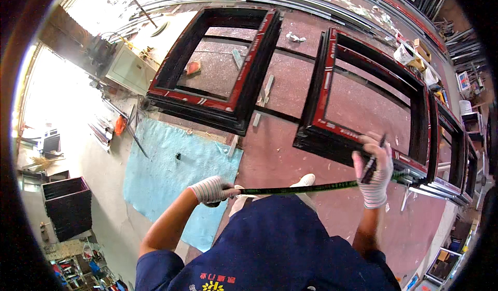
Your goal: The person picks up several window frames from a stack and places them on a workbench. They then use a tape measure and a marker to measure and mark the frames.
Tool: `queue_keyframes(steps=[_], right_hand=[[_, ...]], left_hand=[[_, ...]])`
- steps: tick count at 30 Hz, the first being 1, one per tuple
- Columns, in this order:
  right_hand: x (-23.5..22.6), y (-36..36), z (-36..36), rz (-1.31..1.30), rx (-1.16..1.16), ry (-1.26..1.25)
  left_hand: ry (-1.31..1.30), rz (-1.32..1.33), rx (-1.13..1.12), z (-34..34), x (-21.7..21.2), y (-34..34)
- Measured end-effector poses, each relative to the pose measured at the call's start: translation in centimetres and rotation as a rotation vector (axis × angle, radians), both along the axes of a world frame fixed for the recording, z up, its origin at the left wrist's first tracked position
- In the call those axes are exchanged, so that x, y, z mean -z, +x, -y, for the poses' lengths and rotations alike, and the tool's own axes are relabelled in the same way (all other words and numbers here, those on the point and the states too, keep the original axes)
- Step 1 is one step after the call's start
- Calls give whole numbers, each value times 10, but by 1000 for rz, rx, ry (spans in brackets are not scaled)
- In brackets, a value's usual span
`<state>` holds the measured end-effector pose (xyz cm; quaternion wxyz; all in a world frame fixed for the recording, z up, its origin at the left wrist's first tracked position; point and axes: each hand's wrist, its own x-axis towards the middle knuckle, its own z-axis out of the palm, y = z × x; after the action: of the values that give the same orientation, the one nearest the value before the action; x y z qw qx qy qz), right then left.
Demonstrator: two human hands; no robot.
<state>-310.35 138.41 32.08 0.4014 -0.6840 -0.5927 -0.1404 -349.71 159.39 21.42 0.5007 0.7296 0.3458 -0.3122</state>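
Between my hands runs a dark strip with green marks (298, 190), like the blade of a tape measure. My left hand (213, 189), in a striped glove, is closed on its left end, and something dark shows under the palm. Also gloved, my right hand (374, 174) is closed around a slim dark pen-like stick (370, 167), partly blurred. The strip passes by its wrist side; whether the fingers grip it too, I cannot tell. Just beyond this hand lies a black frame with a red face (322, 116). A similar frame (241, 104) lies to its left.
The frames rest on dark crossbars (280, 115) over a reddish floor. More frames (450, 130) continue at the right. A light-blue sheet (155, 161) covers floor at the left, near a dark box-like piece (67, 208). Long metal profiles (311, 11) lie along the far side.
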Motion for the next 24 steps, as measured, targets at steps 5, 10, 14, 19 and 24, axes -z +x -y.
queue_keyframes(steps=[5,10,14,19,24], right_hand=[[-5,-114,-72,54,-387,-300],[18,-198,-128,222,-479,-445],[27,-231,-172,295,-500,-440],[23,-248,-228,256,-587,-535],[55,-247,-293,175,-672,-250]], left_hand=[[-135,33,-304,-14,-12,-120],[-238,32,-544,-20,-12,-212],[-321,-4,-670,-29,-9,-251],[-279,144,-642,-53,3,-288],[-152,118,-631,-93,-26,-302]])
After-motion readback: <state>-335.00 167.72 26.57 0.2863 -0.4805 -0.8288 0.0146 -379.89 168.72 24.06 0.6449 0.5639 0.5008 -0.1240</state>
